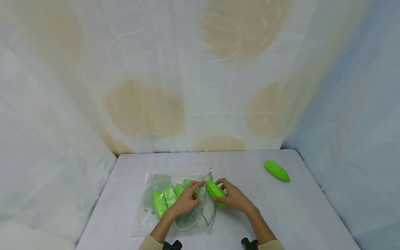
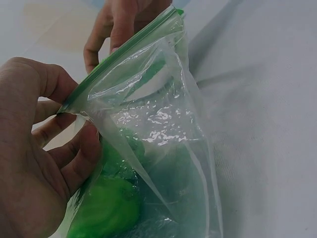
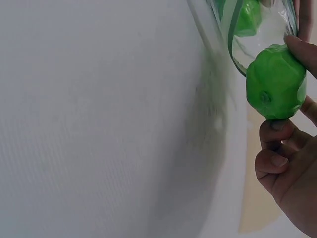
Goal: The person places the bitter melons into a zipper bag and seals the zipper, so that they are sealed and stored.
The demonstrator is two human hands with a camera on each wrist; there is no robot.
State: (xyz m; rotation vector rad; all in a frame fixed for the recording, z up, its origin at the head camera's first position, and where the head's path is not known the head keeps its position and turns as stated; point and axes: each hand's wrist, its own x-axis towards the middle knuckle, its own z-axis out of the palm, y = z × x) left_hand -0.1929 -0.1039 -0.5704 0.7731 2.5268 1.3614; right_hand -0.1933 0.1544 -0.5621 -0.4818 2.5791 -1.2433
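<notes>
My right hand (image 1: 235,198) pinches a bright green ridged cucumber (image 1: 214,189) between thumb and fingers. That cucumber is at the open mouth of a clear zip bag (image 2: 163,119), its rounded end facing the camera in the right wrist view. With thumb and fingers my left hand (image 1: 186,202) grips the bag's green zip edge (image 2: 130,47), spreading the mouth. Several similar cucumbers (image 1: 159,203) lie side by side inside the bag, partly covered by the left hand in the head view. The bag lies flat on the table, its mouth to the right.
Another green cucumber (image 1: 277,171) lies alone at the back right of the white-covered table (image 1: 281,215). Pale curtains with orange round prints (image 1: 143,107) hang behind the table and along both sides.
</notes>
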